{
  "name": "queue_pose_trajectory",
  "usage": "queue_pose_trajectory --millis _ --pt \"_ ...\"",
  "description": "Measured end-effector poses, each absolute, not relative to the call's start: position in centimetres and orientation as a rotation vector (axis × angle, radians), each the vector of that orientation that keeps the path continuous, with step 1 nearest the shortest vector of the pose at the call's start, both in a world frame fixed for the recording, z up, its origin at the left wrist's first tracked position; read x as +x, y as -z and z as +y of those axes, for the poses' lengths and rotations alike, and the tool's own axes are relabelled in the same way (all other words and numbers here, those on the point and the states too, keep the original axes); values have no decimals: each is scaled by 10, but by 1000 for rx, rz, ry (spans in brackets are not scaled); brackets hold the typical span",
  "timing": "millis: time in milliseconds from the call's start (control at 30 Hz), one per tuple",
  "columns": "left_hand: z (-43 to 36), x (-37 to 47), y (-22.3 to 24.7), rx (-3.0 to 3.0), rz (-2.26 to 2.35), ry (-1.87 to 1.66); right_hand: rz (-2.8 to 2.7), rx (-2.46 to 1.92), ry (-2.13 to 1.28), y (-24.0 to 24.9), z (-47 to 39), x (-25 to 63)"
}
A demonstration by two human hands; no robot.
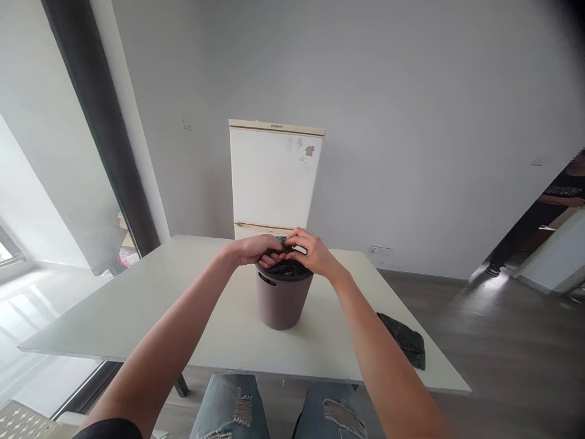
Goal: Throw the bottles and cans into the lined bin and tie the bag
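Note:
A mauve trash can (281, 305) with a dark rim and a slotted handle hole stands upright on the table. Inside its mouth lies a black trash bag (286, 268), bunched up toward my fingers. My left hand (260, 249) is over the left of the rim, fingers curled around part of the bag. Across from it, my right hand (308, 251) pinches the bag between thumb and fingers above the opening. The two hands almost meet. How far down the bag reaches is hidden.
A folded black bundle (406, 341) rests on the right of the white table (205, 292). Behind the table stands a white fridge (274, 177) against the grey wall. At the far right a person (555, 198) in dark clothes stands beyond the wall's edge.

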State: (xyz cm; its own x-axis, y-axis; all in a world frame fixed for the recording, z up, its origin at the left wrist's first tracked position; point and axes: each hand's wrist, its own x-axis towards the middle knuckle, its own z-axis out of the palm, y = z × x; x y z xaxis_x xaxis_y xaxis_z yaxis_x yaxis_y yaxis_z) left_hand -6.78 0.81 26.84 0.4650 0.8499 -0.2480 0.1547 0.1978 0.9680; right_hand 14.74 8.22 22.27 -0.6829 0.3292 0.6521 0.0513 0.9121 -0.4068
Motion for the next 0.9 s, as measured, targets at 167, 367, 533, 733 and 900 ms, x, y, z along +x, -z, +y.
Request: queue_pose_trajectory --millis 167,367,533,733,900 --pt "10 -70 -266 1357 1056 -714 -2318 -326 -393 -222 85 145" --pt "23 -77 -251 1475 1343 -1224 -2246 -435 -279 -222 80 145" --pt "27 -88 -234 1697 1611 -1492 -2384 -647 -238 -227 81 159" --pt "20 -92 -223 1944 1968 -1464 -2695 -1108 -343 -248 87 164" --pt "7 -67 -243 1975 1661 -1597 -2610 -949 -328 -254 82 122"
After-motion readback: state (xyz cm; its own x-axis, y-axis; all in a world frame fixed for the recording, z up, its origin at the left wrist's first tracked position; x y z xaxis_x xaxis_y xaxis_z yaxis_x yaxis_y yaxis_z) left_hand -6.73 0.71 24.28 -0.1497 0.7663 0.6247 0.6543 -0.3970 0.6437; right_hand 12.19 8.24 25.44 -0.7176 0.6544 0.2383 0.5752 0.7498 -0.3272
